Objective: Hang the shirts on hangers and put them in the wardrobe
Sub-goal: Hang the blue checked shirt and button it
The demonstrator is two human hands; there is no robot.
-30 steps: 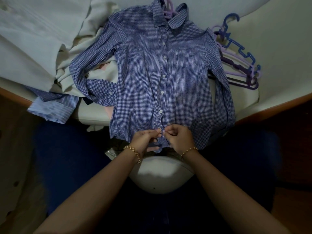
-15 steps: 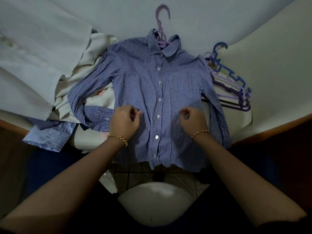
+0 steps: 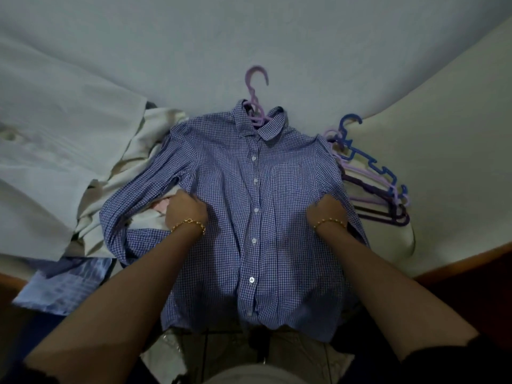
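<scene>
Your left hand [image 3: 186, 209] and right hand [image 3: 327, 210] each clutch a fold of the shirt [image 3: 255, 189], one at either side seam just below the sleeves, fingertips buried in the bunched cloth. The shirt lies front up and buttoned on the bed [image 3: 277, 37], hem hanging over the near edge. A lilac hanger [image 3: 248, 81] sits inside the collar, hook pointing away from you. Spare hangers [image 3: 388, 174] lie stacked just beside the sleeve on your right; pale clothes [image 3: 133, 173] lie under the other sleeve.
</scene>
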